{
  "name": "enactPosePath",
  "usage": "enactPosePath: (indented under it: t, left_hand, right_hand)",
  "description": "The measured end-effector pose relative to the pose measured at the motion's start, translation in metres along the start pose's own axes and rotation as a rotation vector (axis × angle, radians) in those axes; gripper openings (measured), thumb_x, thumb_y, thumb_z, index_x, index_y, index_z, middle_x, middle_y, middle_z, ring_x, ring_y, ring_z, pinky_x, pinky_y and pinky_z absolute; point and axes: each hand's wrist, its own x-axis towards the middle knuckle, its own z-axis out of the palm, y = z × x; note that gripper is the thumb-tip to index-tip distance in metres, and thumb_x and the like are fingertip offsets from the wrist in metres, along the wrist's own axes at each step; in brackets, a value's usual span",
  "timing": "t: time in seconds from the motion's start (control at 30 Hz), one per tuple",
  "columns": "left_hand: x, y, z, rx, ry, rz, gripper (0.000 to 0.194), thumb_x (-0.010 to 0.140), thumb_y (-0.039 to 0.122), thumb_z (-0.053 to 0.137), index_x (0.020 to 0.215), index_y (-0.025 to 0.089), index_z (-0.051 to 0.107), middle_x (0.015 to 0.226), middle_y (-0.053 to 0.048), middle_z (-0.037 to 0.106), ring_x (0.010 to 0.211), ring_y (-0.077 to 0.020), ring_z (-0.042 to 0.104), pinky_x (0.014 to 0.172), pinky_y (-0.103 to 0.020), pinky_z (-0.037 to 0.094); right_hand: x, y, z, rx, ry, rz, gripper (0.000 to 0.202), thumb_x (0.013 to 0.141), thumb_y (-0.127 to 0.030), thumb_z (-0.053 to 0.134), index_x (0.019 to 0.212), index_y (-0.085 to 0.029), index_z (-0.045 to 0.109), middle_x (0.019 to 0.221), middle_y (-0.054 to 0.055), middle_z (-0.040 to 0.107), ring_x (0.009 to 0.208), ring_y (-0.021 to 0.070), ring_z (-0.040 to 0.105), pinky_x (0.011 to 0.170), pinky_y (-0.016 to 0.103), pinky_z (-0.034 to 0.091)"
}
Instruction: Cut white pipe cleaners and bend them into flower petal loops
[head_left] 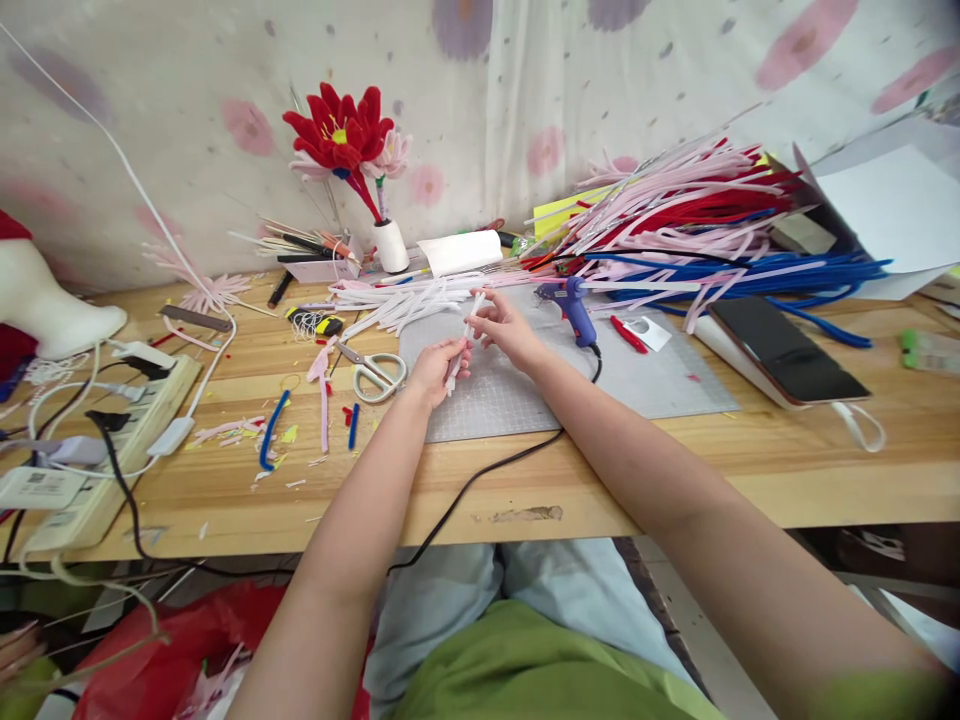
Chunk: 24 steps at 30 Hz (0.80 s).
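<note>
My left hand (442, 370) is closed around the lower part of a small bundle of white pipe cleaners (471, 325), held tilted above the grey cutting mat (495, 405). At the bundle's upper end, my right hand (502, 325) pinches it between thumb and fingers. Loose white pipe cleaners (405, 305) lie just behind my hands. Left of my left hand are scissors (377, 377) with pale handles. To the right of my right hand rests a blue glue gun (570, 308), its black cord trailing over the mat.
Red and pink fuzzy flowers (341, 130) stand in a white vase (390, 247) at the back. Pink, red and blue pipe cleaners (697, 215) pile up back right, behind a phone (787, 350). A power strip (142, 440) with tangled cables sits left. Blue and pink scraps (274, 430) litter the table.
</note>
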Motion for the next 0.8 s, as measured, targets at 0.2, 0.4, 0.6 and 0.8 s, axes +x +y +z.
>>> enactPosePath:
  t: [0.2,0.4,0.6,0.8]
  left_hand:
    - [0.001,0.004,-0.01,-0.123,-0.12,-0.142,0.015,0.082,0.017,0.054,0.069,0.011,0.057,0.054,0.002,0.048,0.041,-0.001,0.043,0.034,-0.01,0.029]
    - [-0.002,-0.001,-0.011,-0.04,-0.116,-0.048,0.009,0.081,0.011,0.053,0.075,0.011,0.06,0.063,-0.001,0.058,0.051,-0.0045,0.054,0.05,-0.016,0.046]
    - [-0.003,-0.006,-0.009,0.004,-0.13,0.011,0.004,0.076,0.012,0.06,0.072,0.011,0.059,0.059,0.001,0.056,0.047,-0.0034,0.049,0.049,-0.016,0.04]
    - [-0.001,-0.007,-0.009,0.011,-0.072,0.022,0.009,0.078,0.015,0.059,0.071,0.011,0.056,0.059,0.001,0.056,0.047,-0.0029,0.049,0.046,-0.015,0.037]
  right_hand:
    - [-0.003,0.003,-0.005,0.165,-0.165,0.055,0.048,0.06,-0.027,0.07,0.104,-0.022,0.051,0.082,-0.002,0.062,0.064,0.0079,0.055,0.051,0.018,0.044]
    - [-0.002,0.009,-0.004,0.158,-0.097,0.131,0.033,0.059,-0.033,0.072,0.081,-0.016,0.054,0.069,-0.003,0.058,0.059,0.0082,0.055,0.053,0.021,0.044]
    - [-0.003,0.011,-0.004,0.136,-0.144,0.129,0.035,0.057,-0.034,0.074,0.078,-0.016,0.053,0.061,-0.005,0.056,0.053,0.0068,0.051,0.052,0.02,0.04]
    - [-0.002,0.011,-0.009,0.146,-0.312,0.135,0.04,0.055,-0.03,0.076,0.084,-0.016,0.052,0.063,-0.003,0.06,0.057,0.0101,0.056,0.058,0.024,0.044]
